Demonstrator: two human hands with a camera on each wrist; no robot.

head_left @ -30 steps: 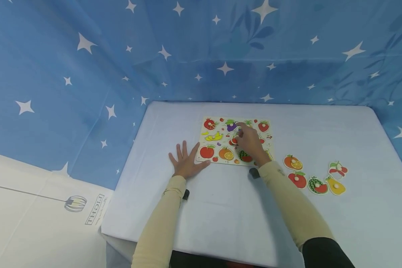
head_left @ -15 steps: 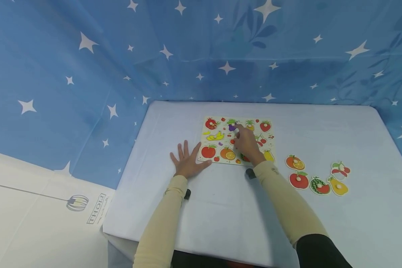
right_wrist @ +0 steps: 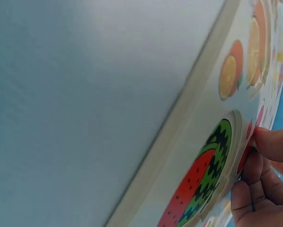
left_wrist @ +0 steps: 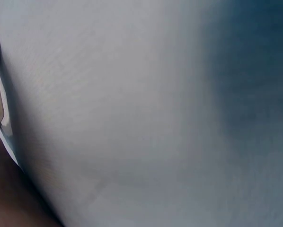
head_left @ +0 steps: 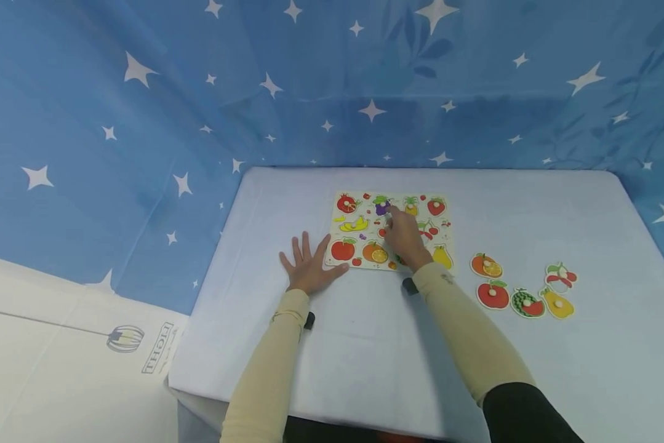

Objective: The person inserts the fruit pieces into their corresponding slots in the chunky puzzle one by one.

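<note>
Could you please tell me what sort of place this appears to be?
Probably an indoor corner set up for play or filming: a blue star-print curtain hangs behind a white-covered table, and a fruit puzzle board lies on top.

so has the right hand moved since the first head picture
Yes, to the left: against the puzzle board, the right hand has shifted toward the board's left side, uncovering the pineapple it partly hid before.

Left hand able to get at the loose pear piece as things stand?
Probably not easily: the left hand is at the left edge of the fruit board, and the right forearm lies between hand and pear piece.
</note>
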